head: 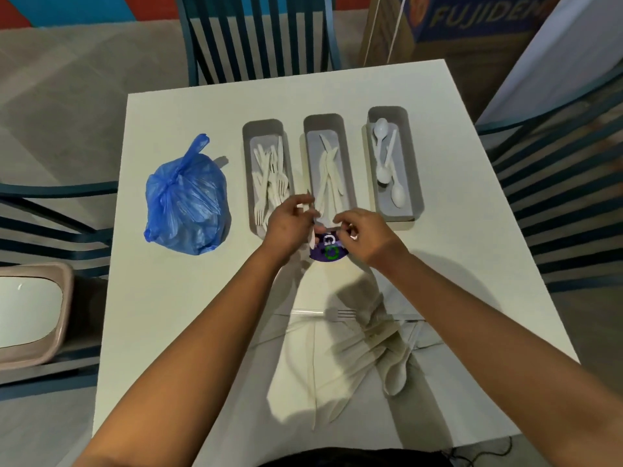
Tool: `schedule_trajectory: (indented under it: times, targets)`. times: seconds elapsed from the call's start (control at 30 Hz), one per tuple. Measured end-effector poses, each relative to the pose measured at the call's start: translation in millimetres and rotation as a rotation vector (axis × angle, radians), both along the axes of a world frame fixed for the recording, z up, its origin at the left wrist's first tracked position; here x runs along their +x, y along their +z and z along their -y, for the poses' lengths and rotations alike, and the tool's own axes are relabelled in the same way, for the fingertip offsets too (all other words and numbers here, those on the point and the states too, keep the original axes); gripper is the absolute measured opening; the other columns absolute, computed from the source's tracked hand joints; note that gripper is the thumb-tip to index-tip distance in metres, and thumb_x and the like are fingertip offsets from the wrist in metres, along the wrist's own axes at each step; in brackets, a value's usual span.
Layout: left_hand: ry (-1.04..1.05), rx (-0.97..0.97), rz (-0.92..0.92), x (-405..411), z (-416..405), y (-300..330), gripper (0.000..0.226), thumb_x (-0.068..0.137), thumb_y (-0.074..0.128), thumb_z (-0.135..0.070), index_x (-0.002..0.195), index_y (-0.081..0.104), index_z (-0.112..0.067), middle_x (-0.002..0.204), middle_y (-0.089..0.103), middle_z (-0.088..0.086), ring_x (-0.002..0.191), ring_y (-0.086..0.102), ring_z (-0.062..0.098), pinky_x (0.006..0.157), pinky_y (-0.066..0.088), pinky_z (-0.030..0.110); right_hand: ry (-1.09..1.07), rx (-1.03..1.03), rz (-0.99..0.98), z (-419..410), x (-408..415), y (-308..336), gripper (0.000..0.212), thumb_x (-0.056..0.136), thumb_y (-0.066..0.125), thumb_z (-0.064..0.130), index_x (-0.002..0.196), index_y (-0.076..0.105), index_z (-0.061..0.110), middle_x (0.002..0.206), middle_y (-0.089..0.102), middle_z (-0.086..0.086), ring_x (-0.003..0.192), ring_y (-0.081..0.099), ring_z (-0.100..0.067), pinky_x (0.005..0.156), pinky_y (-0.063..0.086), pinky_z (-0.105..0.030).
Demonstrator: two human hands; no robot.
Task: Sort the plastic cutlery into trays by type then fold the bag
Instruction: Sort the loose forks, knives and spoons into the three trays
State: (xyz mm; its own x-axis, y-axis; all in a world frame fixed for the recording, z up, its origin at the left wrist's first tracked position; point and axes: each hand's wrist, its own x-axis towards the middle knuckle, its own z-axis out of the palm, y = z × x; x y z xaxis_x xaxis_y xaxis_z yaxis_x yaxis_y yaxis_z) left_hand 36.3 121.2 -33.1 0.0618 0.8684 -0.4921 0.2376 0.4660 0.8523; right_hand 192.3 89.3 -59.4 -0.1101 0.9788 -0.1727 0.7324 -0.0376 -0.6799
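Three grey trays stand in a row: forks in the left tray point(248, 170), knives in the middle tray point(347, 156), spoons in the right tray point(412, 163). My two hands meet just in front of the middle tray. My right hand point(360, 234) pinches the purple-labelled top point(328, 254) of a clear plastic bag point(337, 365). The bag hangs toward me with several white knives, forks and spoons point(371, 345) inside. My left hand point(290, 227) has curled fingers at the bag's mouth and pinches a white utensil point(312, 235); its type is unclear.
A tied blue plastic bag point(187, 200) sits on the white table point(175, 298) left of the trays. Dark slatted chairs point(259, 38) surround the table. A beige bin point(37, 315) stands at the left, and a cardboard box point(472, 25) at the back right.
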Motion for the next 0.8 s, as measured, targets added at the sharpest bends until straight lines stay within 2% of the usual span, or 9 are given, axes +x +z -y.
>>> schedule_trajectory:
  times: [0.1, 0.2, 0.27, 0.33, 0.43, 0.57, 0.7, 0.73, 0.8]
  targets:
    - [-0.075, 0.027, -0.098, 17, 1, -1, 0.026, 0.096, 0.047, -0.009, 0.120, 0.056, -0.011, 0.087, 0.060, 0.002, 0.050, 0.059, 0.005, 0.050, 0.047, 0.023, 0.002, 0.034, 0.038, 30, 24, -19, 0.027, 0.081, 0.055, 0.015, 0.101, 0.070, 0.005, 0.090, 0.068, -0.011, 0.077, 0.059, -0.019, 0.071, 0.043, -0.019]
    - [-0.154, 0.017, -0.184, 33, 1, 1, 0.034, 0.095, 0.043, -0.006, 0.127, 0.053, -0.013, 0.117, 0.059, 0.003, 0.068, 0.061, 0.018, 0.045, 0.044, 0.020, -0.006, 0.071, 0.222, 52, 50, -43, 0.036, 0.076, 0.056, 0.024, 0.103, 0.072, 0.006, 0.101, 0.071, -0.015, 0.092, 0.066, -0.033, 0.083, 0.052, -0.034]
    - [-0.234, 0.026, -0.260, 39, -1, 0, 0.040, 0.093, 0.041, -0.003, 0.131, 0.051, -0.014, 0.135, 0.051, 0.005, 0.085, 0.063, 0.025, 0.052, 0.048, 0.022, 0.063, -0.057, 0.398, 58, 65, -49, 0.051, 0.081, 0.052, 0.040, 0.125, 0.061, 0.015, 0.132, 0.057, -0.014, 0.120, 0.053, -0.034, 0.099, 0.043, -0.043]
    - [-0.289, 0.037, -0.323, 45, -5, -2, 0.043, 0.092, 0.041, -0.001, 0.131, 0.051, -0.015, 0.138, 0.049, 0.007, 0.099, 0.064, 0.029, 0.070, 0.055, 0.033, 0.104, -0.206, 0.563, 64, 78, -52, 0.064, 0.086, 0.049, 0.051, 0.144, 0.035, 0.030, 0.155, 0.026, -0.006, 0.142, 0.026, -0.029, 0.111, 0.027, -0.047]
    - [-0.306, 0.048, -0.389, 53, -13, -5, 0.044, 0.092, 0.039, 0.000, 0.132, 0.051, -0.013, 0.138, 0.050, 0.010, 0.111, 0.060, 0.029, 0.091, 0.052, 0.037, 0.096, -0.261, 0.610, 68, 87, -57, 0.069, 0.088, 0.044, 0.058, 0.148, 0.015, 0.039, 0.160, 0.004, 0.002, 0.147, 0.007, -0.025, 0.115, 0.015, -0.052]
    - [-0.298, 0.066, -0.446, 64, -31, -5, 0.045, 0.090, 0.042, 0.003, 0.132, 0.050, -0.009, 0.134, 0.053, 0.012, 0.114, 0.059, 0.029, 0.098, 0.048, 0.037, 0.069, -0.258, 0.552, 67, 88, -57, 0.069, 0.087, 0.049, 0.055, 0.148, 0.018, 0.039, 0.160, 0.004, 0.002, 0.148, 0.007, -0.024, 0.116, 0.014, -0.053]
    - [-0.310, 0.141, -0.496, 73, -50, 5, 0.047, 0.090, 0.045, 0.001, 0.136, 0.048, -0.012, 0.137, 0.051, 0.010, 0.117, 0.056, 0.023, 0.081, 0.043, 0.015, 0.059, -0.242, 0.520, 68, 89, -58, 0.069, 0.087, 0.051, 0.054, 0.147, 0.021, 0.039, 0.160, 0.005, 0.001, 0.148, 0.007, -0.024, 0.115, 0.013, -0.054]
    - [-0.313, 0.170, -0.506, 74, -53, 8, 0.046, 0.091, 0.045, -0.001, 0.135, 0.049, -0.014, 0.140, 0.049, 0.010, 0.111, 0.058, 0.022, 0.071, 0.040, 0.008, 0.052, -0.240, 0.509, 68, 89, -59, 0.069, 0.087, 0.052, 0.053, 0.147, 0.022, 0.039, 0.160, 0.006, 0.001, 0.148, 0.007, -0.024, 0.115, 0.013, -0.054]
    - [-0.291, 0.189, -0.518, 72, -56, 12, 0.042, 0.092, 0.043, -0.003, 0.130, 0.054, -0.015, 0.142, 0.047, 0.011, 0.079, 0.060, 0.015, 0.048, 0.038, 0.002, 0.037, -0.237, 0.491, 67, 89, -59, 0.069, 0.086, 0.054, 0.052, 0.147, 0.024, 0.038, 0.160, 0.007, 0.001, 0.148, 0.008, -0.024, 0.116, 0.013, -0.054]
